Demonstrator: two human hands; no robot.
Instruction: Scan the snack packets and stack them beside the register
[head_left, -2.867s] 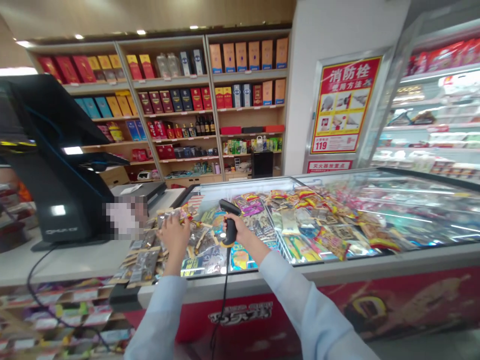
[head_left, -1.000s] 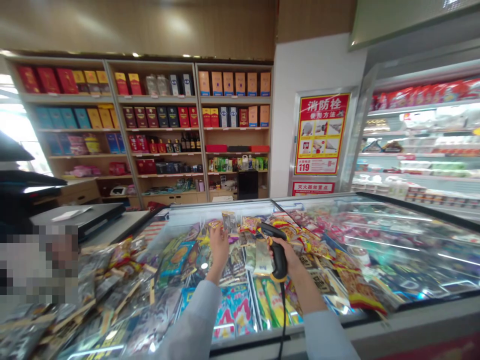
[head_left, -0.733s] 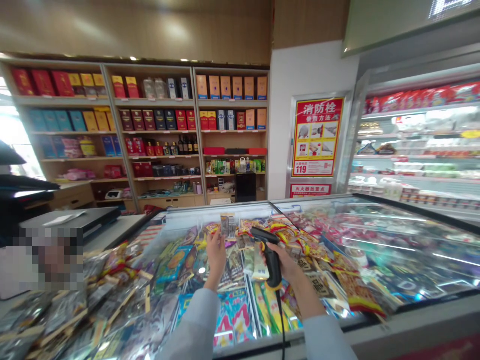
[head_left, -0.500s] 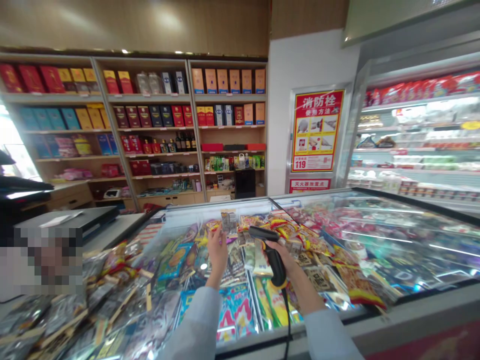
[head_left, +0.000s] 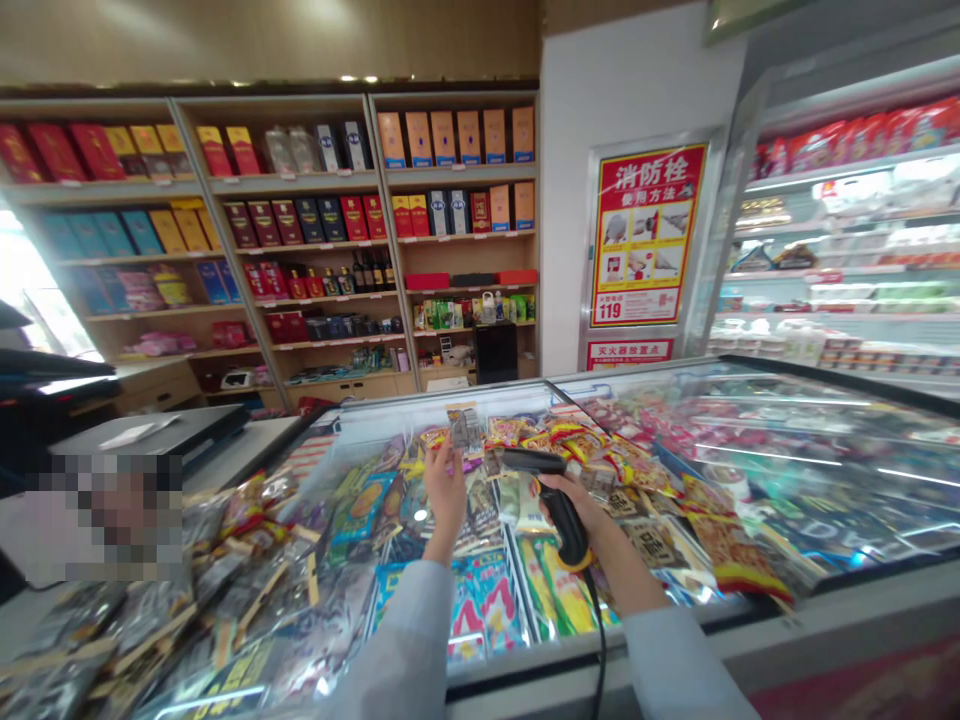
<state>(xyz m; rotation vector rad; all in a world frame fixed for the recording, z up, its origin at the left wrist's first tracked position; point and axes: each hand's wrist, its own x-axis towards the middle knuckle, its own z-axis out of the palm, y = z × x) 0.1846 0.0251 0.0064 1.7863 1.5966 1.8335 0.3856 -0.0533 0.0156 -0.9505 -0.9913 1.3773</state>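
The scanner [head_left: 568, 525] looks smooth plastic, the packet [head_left: 466, 430] glossy film, the sleeves [head_left: 409, 645] matt cloth, the shelf unit [head_left: 472, 258] wood.

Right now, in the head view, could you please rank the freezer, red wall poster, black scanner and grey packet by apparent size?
1. freezer
2. red wall poster
3. black scanner
4. grey packet

A wooden shelving unit [head_left: 472, 258] with three visible bays stood along the rear, its upper tiers carrying rows of boxed goods [head_left: 442, 138]; a wood-toned panel [head_left: 262, 40] extended above it, with small lights [head_left: 371, 79] along the lower edge. To the right, a white wall section [head_left: 566, 110] bore a metal-framed red-and-yellow sign [head_left: 649, 235], adjacent to an illuminated display case [head_left: 727, 215]. At the far left, a bright opening [head_left: 30, 270] appeared overexposed.
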